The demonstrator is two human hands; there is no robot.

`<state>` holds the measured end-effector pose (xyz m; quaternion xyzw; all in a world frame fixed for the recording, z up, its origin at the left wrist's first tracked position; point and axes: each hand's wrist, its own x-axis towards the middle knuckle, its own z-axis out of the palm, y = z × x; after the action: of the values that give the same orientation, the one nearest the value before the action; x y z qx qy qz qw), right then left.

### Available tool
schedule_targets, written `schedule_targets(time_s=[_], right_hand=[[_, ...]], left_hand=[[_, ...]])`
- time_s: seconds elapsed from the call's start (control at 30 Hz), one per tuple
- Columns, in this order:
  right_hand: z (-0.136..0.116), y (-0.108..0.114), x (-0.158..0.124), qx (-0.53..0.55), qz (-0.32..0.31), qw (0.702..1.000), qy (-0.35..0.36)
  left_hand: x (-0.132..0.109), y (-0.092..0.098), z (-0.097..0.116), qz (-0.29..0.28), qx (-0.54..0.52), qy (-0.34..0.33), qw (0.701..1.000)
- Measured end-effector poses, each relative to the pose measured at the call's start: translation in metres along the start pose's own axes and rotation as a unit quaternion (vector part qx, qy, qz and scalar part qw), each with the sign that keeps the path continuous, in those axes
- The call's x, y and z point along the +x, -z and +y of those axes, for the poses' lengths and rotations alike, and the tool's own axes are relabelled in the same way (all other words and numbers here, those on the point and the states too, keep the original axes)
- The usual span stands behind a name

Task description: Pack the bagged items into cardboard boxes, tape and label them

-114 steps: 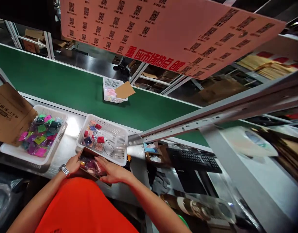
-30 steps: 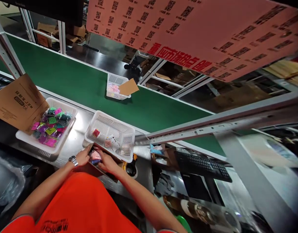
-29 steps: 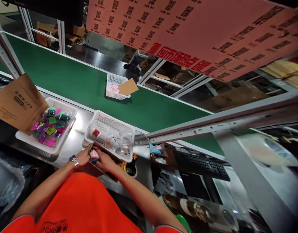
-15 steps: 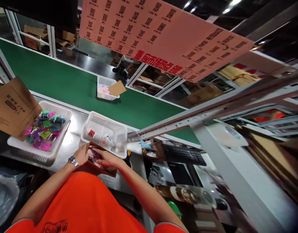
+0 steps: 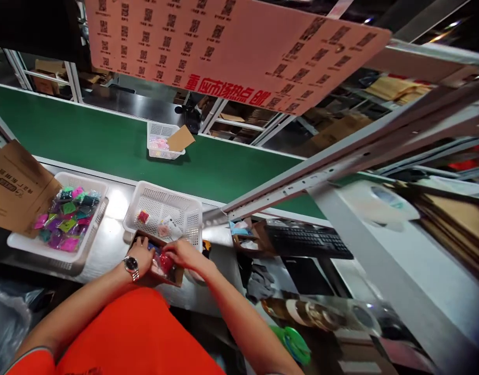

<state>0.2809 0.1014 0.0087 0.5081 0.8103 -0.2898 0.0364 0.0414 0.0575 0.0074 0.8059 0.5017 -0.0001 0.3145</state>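
In the head view, a small open cardboard box (image 5: 177,277) sits close to my body, with plastic-wrapped packets inside. My left hand (image 5: 141,254), with a metal watch on its wrist, grips the left end of the box, its fingers over the rim. My right hand (image 5: 185,255) reaches in from the right, fingers curled down on a shiny red packet (image 5: 166,262). Just behind the box stands a white perforated basket (image 5: 192,208). It holds a small red packet (image 5: 142,216) and a pale pink packet with a white card (image 5: 169,227).
Leftward, another white basket (image 5: 95,208) holds many colourful packets and a leaning cardboard sheet (image 5: 19,190). A third basket (image 5: 153,130) stands on the green belt (image 5: 118,146). A keyboard (image 5: 307,239) lies at right. Overhead hangs a pink code board (image 5: 243,52); a metal post (image 5: 302,174) slants across.
My hands have parted somewhat over the box, uncovering the red packet beneath my right fingers. The box now shows more of its inside. The whole view has shifted slightly.
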Motion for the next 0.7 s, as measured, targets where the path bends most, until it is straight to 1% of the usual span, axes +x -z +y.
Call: schedule_targets(time_s=[0.07, 0.13, 0.17, 0.23, 0.33, 0.43, 0.57, 0.63, 0.7], right_hand=[[0.023, 0.017, 0.012, 0.015, 0.045, 0.999, -0.023], [0.042, 0.023, 0.032, 0.014, 0.065, 0.996, -0.054], [0.049, 0.021, 0.043, 0.009, 0.061, 0.996, -0.063], [0.056, 0.011, 0.065, 0.002, 0.040, 0.997, -0.063], [0.059, -0.010, 0.093, -0.008, 0.002, 0.999, -0.045], [0.062, -0.019, 0.111, -0.020, -0.029, 0.999, -0.024], [0.066, -0.010, 0.133, -0.025, -0.045, 0.999, 0.016], [0.060, -0.004, 0.148, -0.012, -0.037, 0.998, 0.044], [0.048, -0.002, 0.165, 0.013, -0.019, 0.997, 0.079]], left_hand=[[0.001, -0.001, 0.003, -0.024, 0.040, 0.020, 0.999], [0.002, 0.000, 0.006, -0.054, 0.063, 0.034, 0.996], [0.003, 0.000, 0.007, -0.066, 0.064, 0.040, 0.995], [0.007, -0.001, 0.007, -0.088, 0.062, 0.051, 0.993], [0.015, -0.004, 0.004, -0.118, 0.049, 0.061, 0.990], [0.020, -0.006, -0.001, -0.127, 0.028, 0.068, 0.989], [0.023, -0.008, -0.005, -0.112, 0.002, 0.081, 0.990], [0.023, -0.008, -0.006, -0.107, -0.006, 0.083, 0.991], [0.022, -0.009, -0.006, -0.104, -0.012, 0.084, 0.991]])
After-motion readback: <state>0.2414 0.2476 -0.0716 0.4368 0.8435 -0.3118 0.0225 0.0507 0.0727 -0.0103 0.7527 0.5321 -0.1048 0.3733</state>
